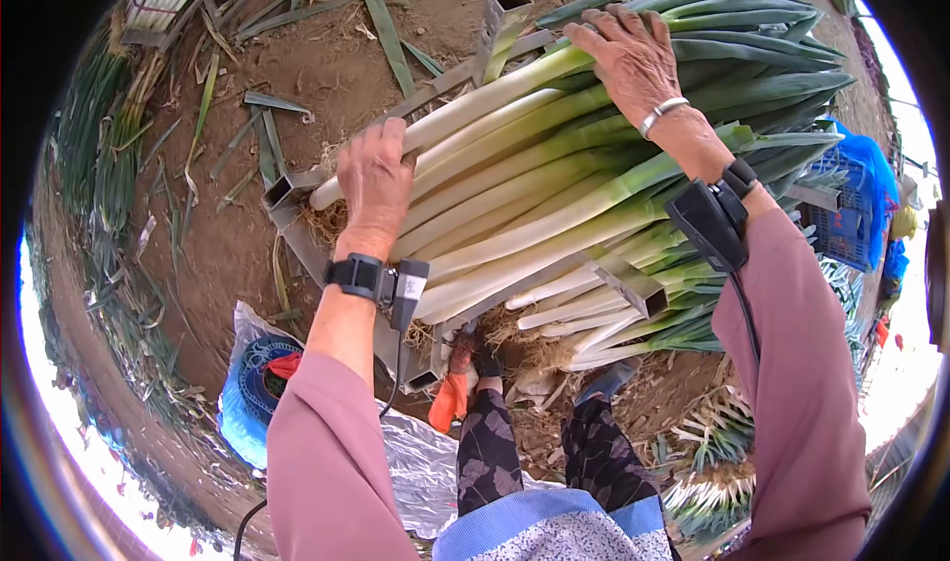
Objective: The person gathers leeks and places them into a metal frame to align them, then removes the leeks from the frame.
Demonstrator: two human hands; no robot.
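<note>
Several long leeks (554,205) lie side by side in a metal frame (341,249), white ends to the left and green leaves to the right. My left hand (376,180) is closed around the white root end of the farthest leek (480,101). Farther right, my right hand (628,66) rests over that leek where it turns green, fingers bent over its far side. Roots show beneath my left wrist; the undersides of both hands are hidden.
More leeks (584,328) lie in the frame's nearer section, by my legs. A blue crate (846,200) stands at right. On the soil at left are a blue plastic bag (242,393) and scattered leaves (267,140). An orange cloth (450,388) hangs near my foot.
</note>
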